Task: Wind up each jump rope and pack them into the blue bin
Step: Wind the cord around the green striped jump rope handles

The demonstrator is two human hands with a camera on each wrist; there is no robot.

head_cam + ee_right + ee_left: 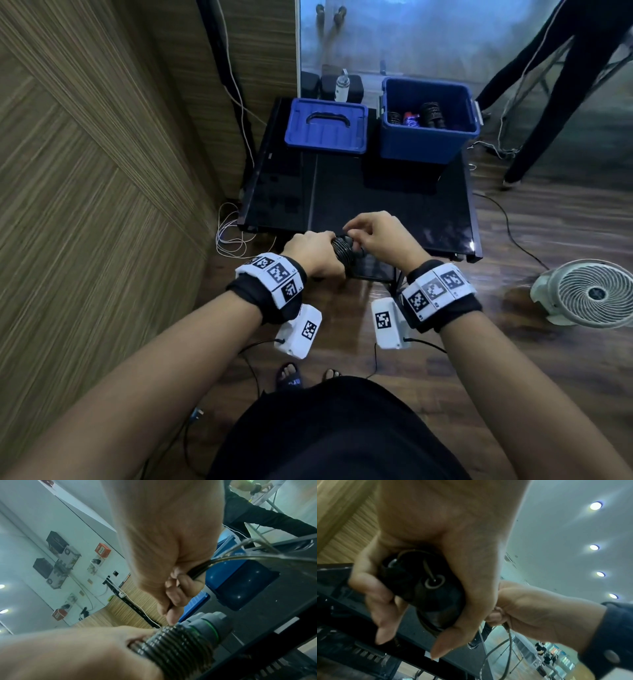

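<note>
My left hand [317, 251] grips the black handles of a jump rope [343, 252], with cord coiled tightly round them [173, 647], just in front of the black table's near edge. My right hand [371, 234] pinches the loose end of the cord [202, 570] right beside the coil. From below, the handle ends [429, 582] show inside my left fist [447, 574]. The open blue bin [430, 142] stands at the table's far right and holds several wound ropes [431, 115].
The bin's blue lid [327, 125] lies at the table's [376, 202] far left. A white fan [594, 294] stands on the floor to the right. A person's dark legs [548, 113] stand beyond the bin. A wood-panel wall [102, 171] and loose cables [233, 236] are on the left.
</note>
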